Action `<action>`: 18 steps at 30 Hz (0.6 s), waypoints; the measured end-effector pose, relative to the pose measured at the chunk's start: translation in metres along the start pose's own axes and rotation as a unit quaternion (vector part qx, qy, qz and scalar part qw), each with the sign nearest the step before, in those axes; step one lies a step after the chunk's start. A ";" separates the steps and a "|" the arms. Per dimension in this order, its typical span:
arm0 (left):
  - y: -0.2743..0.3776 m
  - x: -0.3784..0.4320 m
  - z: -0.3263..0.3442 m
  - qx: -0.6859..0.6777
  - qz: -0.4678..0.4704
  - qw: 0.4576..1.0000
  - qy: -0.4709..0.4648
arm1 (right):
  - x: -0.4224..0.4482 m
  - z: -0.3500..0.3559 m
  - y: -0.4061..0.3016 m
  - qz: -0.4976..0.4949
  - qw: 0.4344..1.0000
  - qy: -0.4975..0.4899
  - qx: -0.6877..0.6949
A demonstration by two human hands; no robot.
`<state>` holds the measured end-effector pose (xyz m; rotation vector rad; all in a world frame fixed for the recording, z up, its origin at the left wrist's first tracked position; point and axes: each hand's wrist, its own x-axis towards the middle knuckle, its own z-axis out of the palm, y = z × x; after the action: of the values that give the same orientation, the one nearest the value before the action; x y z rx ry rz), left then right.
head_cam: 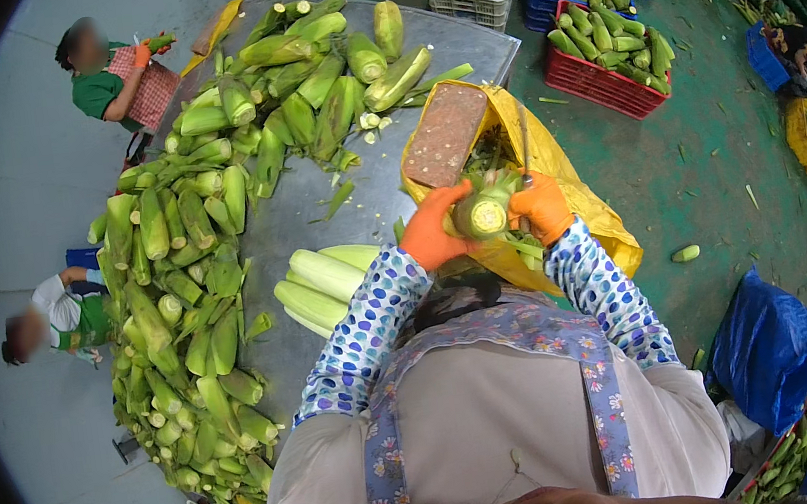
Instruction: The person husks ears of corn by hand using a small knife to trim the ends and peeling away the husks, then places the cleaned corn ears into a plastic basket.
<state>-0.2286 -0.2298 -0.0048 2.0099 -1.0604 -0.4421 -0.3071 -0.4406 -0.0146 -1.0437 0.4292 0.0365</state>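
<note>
My left hand (438,229), in an orange glove, grips an ear of corn (482,217) with its cut stalk end turned up toward me. On the ear's other side, my right hand (543,209), also gloved in orange, holds a knife (525,142) whose blade points away from me. Its fingers are against the husk. Below both hands gapes a yellow woven sack (582,230) with husk scraps (493,150) inside. A reddish-brown brick (446,133) lies on the sack's edge at the table. Several pale, trimmed ears (323,277) lie together beside my left forearm.
Unhusked corn (196,224) is heaped along the left and far sides of the metal table (279,226). A red crate (605,80) and a grey crate (475,5) hold ears. Two people work across the table. One ear (685,253) lies on the green floor (725,160).
</note>
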 end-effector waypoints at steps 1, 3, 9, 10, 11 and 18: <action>-0.003 -0.001 0.005 -0.138 -0.046 0.989 0.030 | -0.002 -0.001 -0.001 -0.003 1.000 0.001 0.023; -0.004 0.001 0.019 -0.402 -0.135 0.902 0.083 | -0.007 -0.003 -0.002 -0.008 0.998 0.006 0.069; 0.022 0.020 0.040 -0.484 -0.172 0.841 0.169 | -0.022 0.031 0.006 -0.084 0.987 0.113 -0.071; 0.019 0.022 0.041 -0.494 -0.197 0.826 0.187 | -0.025 0.028 0.006 -0.058 0.992 0.109 -0.030; 0.017 0.021 0.044 -0.501 -0.202 0.816 0.204 | -0.027 0.026 0.005 -0.033 0.994 0.104 0.011; -0.053 0.003 0.000 -0.565 -0.194 0.748 0.289 | -0.006 -0.148 0.039 0.009 0.934 0.286 0.215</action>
<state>-0.1993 -0.2146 -0.0463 1.0586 0.1166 -0.4566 -0.3696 -0.5442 -0.1087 -0.5996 0.9304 -0.3412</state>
